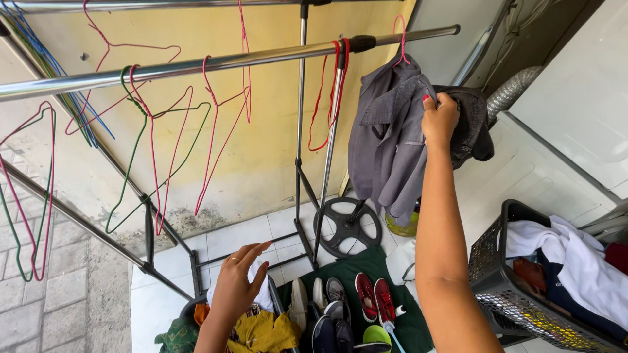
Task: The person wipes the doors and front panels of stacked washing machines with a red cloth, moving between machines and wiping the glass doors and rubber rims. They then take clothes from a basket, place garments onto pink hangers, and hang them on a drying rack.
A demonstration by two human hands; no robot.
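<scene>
The right hand (439, 117) is raised and grips the shoulder of a grey shirt (389, 140), which hangs on a pink hanger (401, 40) near the right end of the rail (196, 65). The left hand (239, 284) hangs open, fingers spread, holding nothing, just above a basket of clothes (258, 327) on the floor.

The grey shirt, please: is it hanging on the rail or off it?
Hanging: the grey shirt is on a pink hanger hooked over the rail.
</scene>
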